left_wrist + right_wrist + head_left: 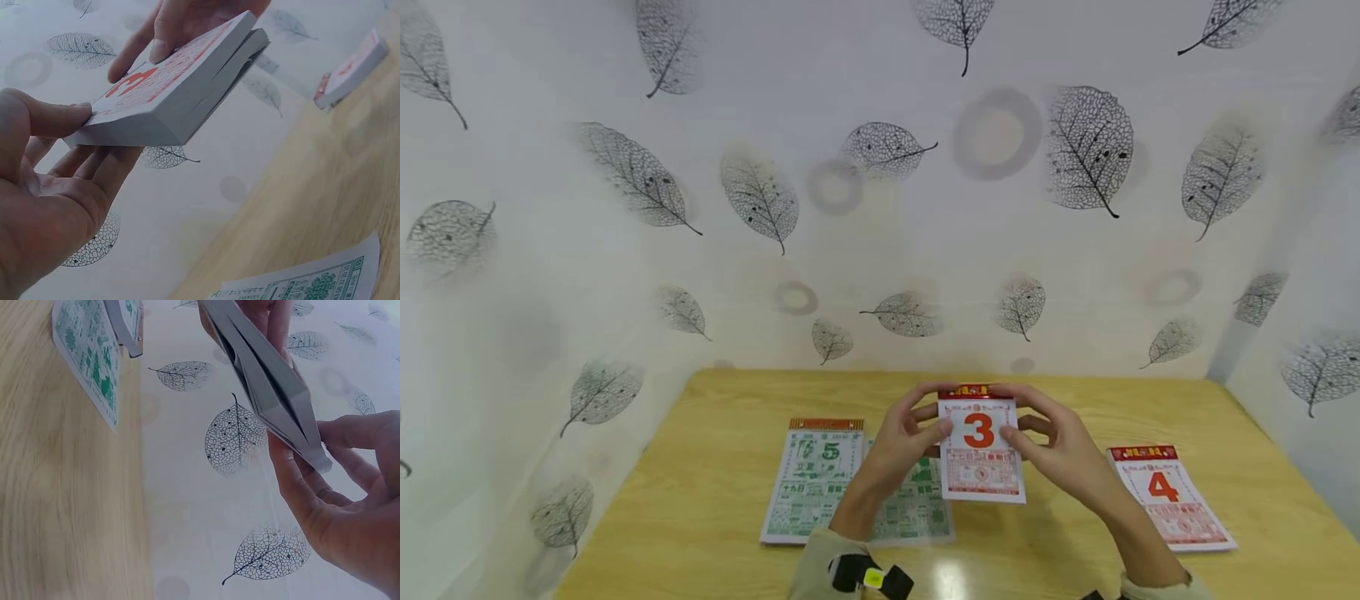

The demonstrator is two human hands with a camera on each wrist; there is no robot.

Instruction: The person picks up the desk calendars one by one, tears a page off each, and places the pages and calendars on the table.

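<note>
- Above table (1075,400) centre: both hands hold tear-off calendar pad (981,450), red "3" on top sheet, raised clear of the wood
- L hand (901,446): thumb on pad's left edge/face, fingers underneath; clamped on pad, per left wrist view thumb tip (59,119) sits at the near corner w/ fingers supporting below
- R hand (1060,454): thumb on right face edge, fingers behind; also clamped on pad. Right wrist view shows the block (269,381) side-on, sheets gaping slightly near the bound end
- Hands are apart by the pad's width, one each side, not touching each other
- Pad attitude: tilted, top (red binding strip) away from person, face up toward head cam
- Judgement, step in hand: appears to be getting ready to lift or peel the top sheet; can't tell which thumb would lead
- Advice: keep L-hand grip firm near binding so block doesn't flex; slide one thumb to free only the top sheet at a lower corner, check for doubles at the gap; pull toward binding evenly to avoid a ragged tear
- Risk: loose sheets fanning out, pad slipping from a light pinch
- Elsewhere on table: green calendar sheet "5" (820,483) to the left, lying flat; second pad "4" (1172,496) to the right, flat, well apart from hands
</note>
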